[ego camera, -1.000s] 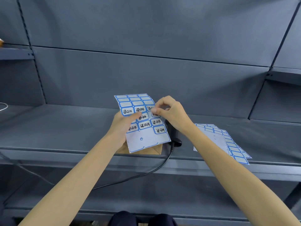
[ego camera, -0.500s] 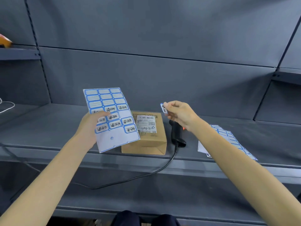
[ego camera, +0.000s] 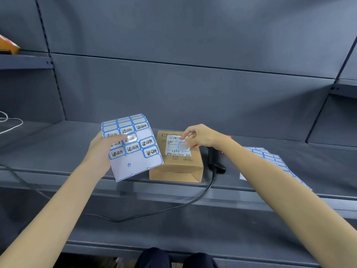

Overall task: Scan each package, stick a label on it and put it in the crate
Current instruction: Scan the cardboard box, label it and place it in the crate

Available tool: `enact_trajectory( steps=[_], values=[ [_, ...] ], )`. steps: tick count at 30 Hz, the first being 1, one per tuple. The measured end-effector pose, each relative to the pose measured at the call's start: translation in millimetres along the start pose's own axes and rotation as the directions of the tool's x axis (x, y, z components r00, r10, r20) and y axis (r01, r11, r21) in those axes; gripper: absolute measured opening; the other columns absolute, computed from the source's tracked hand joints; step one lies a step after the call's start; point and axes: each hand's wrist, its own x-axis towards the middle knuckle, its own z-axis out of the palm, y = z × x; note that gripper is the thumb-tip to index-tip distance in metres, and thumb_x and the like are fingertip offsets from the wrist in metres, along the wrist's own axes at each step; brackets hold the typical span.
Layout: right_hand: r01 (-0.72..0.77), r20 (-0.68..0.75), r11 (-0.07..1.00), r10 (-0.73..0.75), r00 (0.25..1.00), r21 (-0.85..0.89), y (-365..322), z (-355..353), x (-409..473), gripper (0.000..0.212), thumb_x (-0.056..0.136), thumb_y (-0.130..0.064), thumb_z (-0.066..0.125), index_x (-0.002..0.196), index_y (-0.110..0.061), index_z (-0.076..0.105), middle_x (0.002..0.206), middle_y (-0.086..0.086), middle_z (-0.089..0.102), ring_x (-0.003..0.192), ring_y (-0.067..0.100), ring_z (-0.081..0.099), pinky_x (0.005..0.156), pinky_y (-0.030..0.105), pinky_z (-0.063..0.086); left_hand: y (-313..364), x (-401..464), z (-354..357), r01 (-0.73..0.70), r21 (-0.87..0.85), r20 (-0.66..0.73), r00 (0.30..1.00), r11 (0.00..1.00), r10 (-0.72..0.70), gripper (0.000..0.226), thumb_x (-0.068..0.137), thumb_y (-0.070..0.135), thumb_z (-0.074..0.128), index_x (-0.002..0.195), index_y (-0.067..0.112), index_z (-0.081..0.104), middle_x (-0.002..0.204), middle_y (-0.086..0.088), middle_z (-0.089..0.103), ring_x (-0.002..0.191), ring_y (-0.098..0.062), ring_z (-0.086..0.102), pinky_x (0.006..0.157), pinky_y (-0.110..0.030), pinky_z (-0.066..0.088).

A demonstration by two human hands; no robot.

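A small brown cardboard package (ego camera: 178, 166) lies on the grey shelf (ego camera: 58, 151), with a white shipping slip (ego camera: 174, 149) on its top. My right hand (ego camera: 199, 137) pinches a small blue-edged label (ego camera: 183, 146) and holds it down against the slip. My left hand (ego camera: 100, 151) grips a label sheet (ego camera: 135, 151) by its left edge, thumb on its face, raised just left of the package. The sheet carries several blue-framed stickers with black writing. No crate is in view.
A black barcode scanner (ego camera: 215, 161) lies right of the package, its cable (ego camera: 154, 211) hanging over the shelf front. More label sheets (ego camera: 270, 159) lie at the right. A white cord (ego camera: 9, 122) sits at far left, an orange object (ego camera: 7, 45) on the upper left shelf.
My right hand peeled a label off the sheet, carried it right and brought it down onto the package top. My left hand moved the sheet aside, uncovering the package.
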Motion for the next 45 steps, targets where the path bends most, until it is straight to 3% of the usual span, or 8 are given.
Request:
enact_trajectory(
  steps=[6, 18, 22, 25, 29, 33, 37, 45],
  values=[
    [0.021, -0.013, 0.999, -0.022, 1.000, -0.032, 6, 5, -2, 0.018, 0.087, -0.007, 0.069, 0.104, -0.008, 0.064, 0.084, 0.001, 0.070, 0.069, 0.003, 0.063, 0.062, 0.016, 0.046, -1, 1, 3, 0.000, -0.007, -0.001, 1.000, 1.000, 0.000, 0.040, 0.084, 0.003, 0.065, 0.121, 0.018, 0.060, 0.113, -0.007, 0.070, 0.104, -0.030, 0.066, 0.090, -0.045, 0.052],
    [0.255, 0.004, 0.800, -0.301, 0.954, -0.543, 10, 10, -23, 0.037, 0.090, 0.002, 0.051, 0.119, -0.015, 0.067, 0.119, 0.003, 0.065, 0.099, 0.017, 0.058, 0.089, 0.026, 0.042, -1, 2, 3, -0.012, 0.011, 0.000, 1.000, 1.000, 0.012, 0.039, 0.083, 0.004, 0.067, 0.118, 0.021, 0.061, 0.110, -0.005, 0.071, 0.103, -0.030, 0.067, 0.096, -0.051, 0.049],
    [0.178, 0.154, 0.768, -0.105, 0.982, -0.615, 3, 7, -44, 0.071, 0.085, 0.012, 0.037, 0.143, -0.030, 0.044, 0.140, -0.001, 0.052, 0.077, 0.002, 0.049, 0.062, 0.002, 0.033, 0, 2, 3, -0.015, 0.001, 0.001, 1.000, 1.000, 0.015, 0.040, 0.084, 0.004, 0.067, 0.120, 0.020, 0.061, 0.111, -0.005, 0.071, 0.103, -0.029, 0.067, 0.096, -0.051, 0.049],
    [0.116, 0.225, 0.745, 0.046, 0.973, -0.657, -1, 3, -50, 0.085, 0.082, 0.013, 0.031, 0.148, -0.041, 0.027, 0.116, -0.003, 0.051, 0.065, 0.003, 0.038, 0.054, 0.006, 0.036, 1, 2, 3, -0.017, 0.004, 0.006, 1.000, 1.000, 0.017, 0.039, 0.084, 0.004, 0.066, 0.119, 0.020, 0.061, 0.111, -0.005, 0.071, 0.103, -0.029, 0.067, 0.096, -0.050, 0.049],
    [0.166, 0.236, 0.713, -0.002, 0.972, -0.681, 0, 1, -42, 0.074, 0.080, -0.006, 0.031, 0.148, -0.036, 0.032, 0.144, -0.003, 0.042, 0.123, 0.029, 0.043, 0.102, 0.031, 0.034, 5, 0, 6, -0.024, 0.001, 0.019, 1.000, 1.000, 0.023, 0.036, 0.085, 0.004, 0.065, 0.117, 0.021, 0.061, 0.111, -0.005, 0.071, 0.102, -0.029, 0.068, 0.090, -0.045, 0.053],
    [0.156, -0.161, 0.972, -0.184, 0.970, -0.173, -11, -4, -32, 0.037, 0.100, -0.017, 0.042, 0.134, -0.017, 0.054, 0.137, -0.002, 0.054, 0.128, 0.014, 0.049, 0.110, 0.027, 0.033, 12, -5, 17, -0.035, -0.031, 0.075, 0.996, 0.999, 0.037, 0.036, 0.086, 0.004, 0.064, 0.118, 0.020, 0.061, 0.110, -0.005, 0.071, 0.101, -0.028, 0.068, 0.088, -0.045, 0.053],
    [0.072, -0.154, 0.907, -0.008, 0.988, 0.416, -39, -13, -32, 0.048, 0.098, -0.051, 0.041, 0.121, -0.015, 0.063, 0.122, 0.003, 0.066, 0.115, 0.015, 0.060, 0.105, 0.035, 0.044, 20, -9, 52, -0.046, -0.071, 0.153, 0.987, 0.996, 0.056, 0.041, 0.084, 0.000, 0.065, 0.123, 0.014, 0.059, 0.112, -0.008, 0.071, 0.102, -0.029, 0.068, 0.089, -0.047, 0.054],
    [0.171, -0.403, 0.845, 0.057, 0.914, 0.507, -32, -58, -60, 0.027, 0.095, -0.016, 0.058, 0.116, 0.000, 0.062, 0.108, 0.014, 0.071, 0.093, 0.026, 0.069, 0.088, 0.042, 0.056, 18, -9, 123, -0.104, 0.096, 0.224, 0.971, 0.990, 0.080, 0.053, 0.081, 0.025, 0.075, 0.127, 0.012, 0.051, 0.123, -0.007, 0.063, 0.105, -0.025, 0.066, 0.095, -0.047, 0.051]
  ],
)
